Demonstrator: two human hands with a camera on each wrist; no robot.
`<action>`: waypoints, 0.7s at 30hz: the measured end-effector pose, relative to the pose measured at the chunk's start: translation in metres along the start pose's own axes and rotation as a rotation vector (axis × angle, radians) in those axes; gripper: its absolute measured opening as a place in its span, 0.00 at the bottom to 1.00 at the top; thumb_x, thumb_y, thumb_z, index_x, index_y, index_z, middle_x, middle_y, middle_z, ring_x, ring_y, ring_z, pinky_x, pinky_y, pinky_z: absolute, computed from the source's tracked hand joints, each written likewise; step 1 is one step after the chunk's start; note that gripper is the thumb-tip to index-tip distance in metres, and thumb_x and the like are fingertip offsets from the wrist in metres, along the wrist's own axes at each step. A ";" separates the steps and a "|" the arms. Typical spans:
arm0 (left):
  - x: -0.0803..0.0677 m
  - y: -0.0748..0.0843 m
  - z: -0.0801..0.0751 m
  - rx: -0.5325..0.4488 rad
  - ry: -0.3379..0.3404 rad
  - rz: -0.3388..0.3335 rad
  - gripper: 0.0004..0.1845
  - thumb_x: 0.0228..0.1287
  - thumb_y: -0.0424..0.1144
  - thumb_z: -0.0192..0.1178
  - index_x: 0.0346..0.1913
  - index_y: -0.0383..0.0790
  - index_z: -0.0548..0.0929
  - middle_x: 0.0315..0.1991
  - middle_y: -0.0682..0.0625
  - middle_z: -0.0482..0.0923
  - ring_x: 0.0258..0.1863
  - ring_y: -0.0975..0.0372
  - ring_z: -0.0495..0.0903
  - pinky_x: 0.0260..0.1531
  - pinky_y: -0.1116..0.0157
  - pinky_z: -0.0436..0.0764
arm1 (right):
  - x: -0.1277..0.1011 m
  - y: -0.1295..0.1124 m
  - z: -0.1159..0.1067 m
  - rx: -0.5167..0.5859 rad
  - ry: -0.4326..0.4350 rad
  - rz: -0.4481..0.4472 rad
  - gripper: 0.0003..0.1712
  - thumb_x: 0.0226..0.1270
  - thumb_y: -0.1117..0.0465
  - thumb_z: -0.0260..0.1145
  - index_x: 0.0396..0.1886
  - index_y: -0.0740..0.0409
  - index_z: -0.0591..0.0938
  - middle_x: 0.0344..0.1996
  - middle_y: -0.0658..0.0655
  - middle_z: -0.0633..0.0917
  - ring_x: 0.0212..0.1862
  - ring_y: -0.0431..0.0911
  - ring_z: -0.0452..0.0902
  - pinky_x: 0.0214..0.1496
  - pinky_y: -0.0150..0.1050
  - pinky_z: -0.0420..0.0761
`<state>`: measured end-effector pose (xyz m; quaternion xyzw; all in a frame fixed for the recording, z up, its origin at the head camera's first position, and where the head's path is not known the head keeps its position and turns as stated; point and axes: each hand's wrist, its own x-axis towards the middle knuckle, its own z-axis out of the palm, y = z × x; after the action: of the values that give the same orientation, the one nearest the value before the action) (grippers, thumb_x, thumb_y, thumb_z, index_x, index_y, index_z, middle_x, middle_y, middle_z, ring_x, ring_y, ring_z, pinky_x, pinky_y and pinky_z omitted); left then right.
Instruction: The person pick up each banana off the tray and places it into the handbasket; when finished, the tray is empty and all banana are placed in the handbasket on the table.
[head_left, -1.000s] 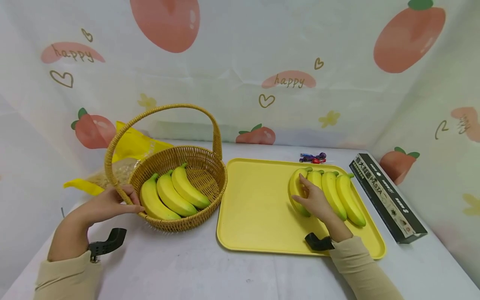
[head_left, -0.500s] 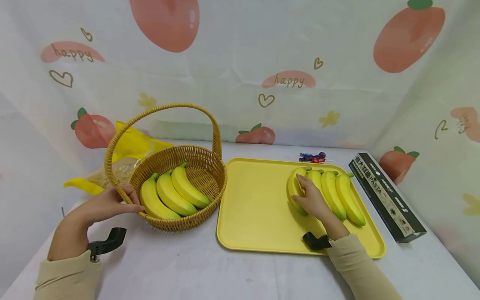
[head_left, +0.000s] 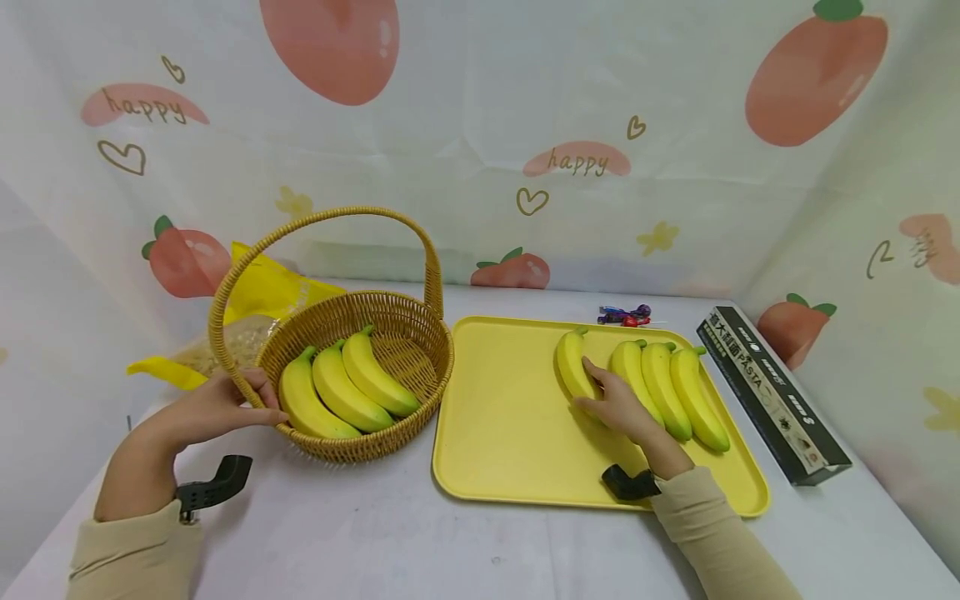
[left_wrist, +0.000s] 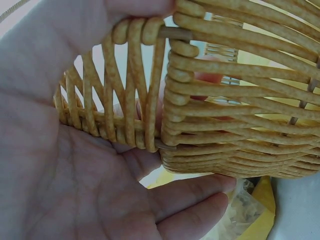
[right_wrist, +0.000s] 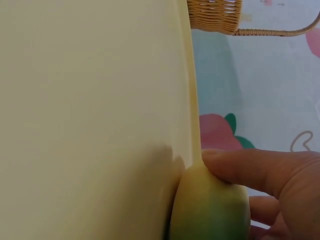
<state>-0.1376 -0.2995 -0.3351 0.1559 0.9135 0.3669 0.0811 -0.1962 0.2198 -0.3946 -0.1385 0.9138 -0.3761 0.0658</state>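
My right hand (head_left: pixel 621 407) pinches a yellow banana (head_left: pixel 572 363) over the yellow tray (head_left: pixel 502 417), thumb on one side and fingers on the other. In the right wrist view the greenish end of this banana (right_wrist: pixel 210 210) shows beneath the thumb. Three more bananas (head_left: pixel 662 392) lie side by side on the tray, to the right of it. My left hand (head_left: pixel 213 410) grips the wicker basket (head_left: pixel 408 354) at its near-left rim, where the handle joins. In the left wrist view the fingers curl around the woven handle base (left_wrist: pixel 125 95). Three bananas (head_left: pixel 341 387) lie inside the basket.
A yellow-and-clear bag (head_left: pixel 262 287) with pale contents lies behind and left of the basket. Right of the tray stands a long black pasta box (head_left: pixel 772 396). Small wrapped lollipops (head_left: pixel 626 315) lie behind the tray. A patterned cloth (head_left: pixel 480 150) hangs at the back.
My right hand has drawn the leftmost tray banana to the left, apart from the other three. The left hand and the basket have stayed in place.
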 end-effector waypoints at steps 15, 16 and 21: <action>0.000 -0.001 -0.001 -0.006 0.003 0.014 0.08 0.55 0.38 0.66 0.28 0.38 0.79 0.25 0.54 0.77 0.30 0.67 0.72 0.31 0.69 0.71 | -0.001 -0.001 0.003 0.007 -0.017 -0.015 0.41 0.65 0.63 0.60 0.70 0.71 0.49 0.69 0.74 0.54 0.70 0.66 0.49 0.65 0.59 0.59; 0.000 -0.001 -0.001 -0.007 0.000 0.012 0.08 0.55 0.38 0.66 0.28 0.37 0.79 0.26 0.54 0.77 0.30 0.67 0.72 0.31 0.69 0.71 | -0.002 -0.002 0.002 0.003 -0.016 -0.018 0.41 0.66 0.63 0.60 0.70 0.71 0.49 0.68 0.75 0.54 0.69 0.66 0.49 0.65 0.59 0.60; 0.000 0.001 0.000 -0.012 -0.005 0.014 0.08 0.55 0.38 0.66 0.28 0.37 0.78 0.25 0.54 0.77 0.30 0.67 0.72 0.32 0.69 0.72 | -0.003 -0.008 -0.003 0.010 -0.023 -0.007 0.41 0.65 0.63 0.60 0.70 0.70 0.50 0.69 0.73 0.55 0.70 0.64 0.50 0.63 0.56 0.65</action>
<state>-0.1373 -0.2992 -0.3346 0.1628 0.9099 0.3728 0.0816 -0.1922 0.2174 -0.3867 -0.1458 0.9107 -0.3791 0.0756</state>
